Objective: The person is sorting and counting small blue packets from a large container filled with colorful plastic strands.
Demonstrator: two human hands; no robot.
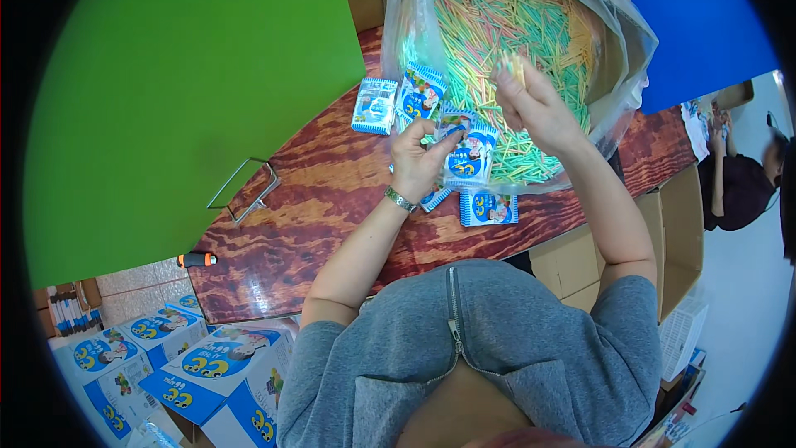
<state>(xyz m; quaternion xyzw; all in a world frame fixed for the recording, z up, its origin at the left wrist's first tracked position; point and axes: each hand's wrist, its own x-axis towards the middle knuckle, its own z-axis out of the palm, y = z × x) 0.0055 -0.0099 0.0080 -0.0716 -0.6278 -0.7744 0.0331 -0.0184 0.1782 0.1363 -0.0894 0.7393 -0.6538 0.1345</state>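
My left hand (pixel 421 158) grips a small blue-and-white packet (pixel 469 164) by its upper left side, thumb across its front. Held over a heap of thin pastel sticks (pixel 497 8), my right hand (pixel 537 108) is closed around a small bunch of the same sticks (pixel 512 69), their ends showing past the fingers. The heap, in green, pink, yellow and orange, fills a clear plastic bag (pixel 412 17) lining a carton. Around my left hand lie similar packets: a pale one (pixel 375 105), one against the bag (pixel 421 93), and one near the table edge (pixel 489 208).
On the red wood-grain table (pixel 307 166) stand a wire frame (pixel 246 191) and an orange-and-black object (pixel 196 260). Printed cartons (pixel 220 365) are stacked at lower left. An open cardboard box (pixel 680 224) sits to the right, and another person (pixel 738 187) is beyond it.
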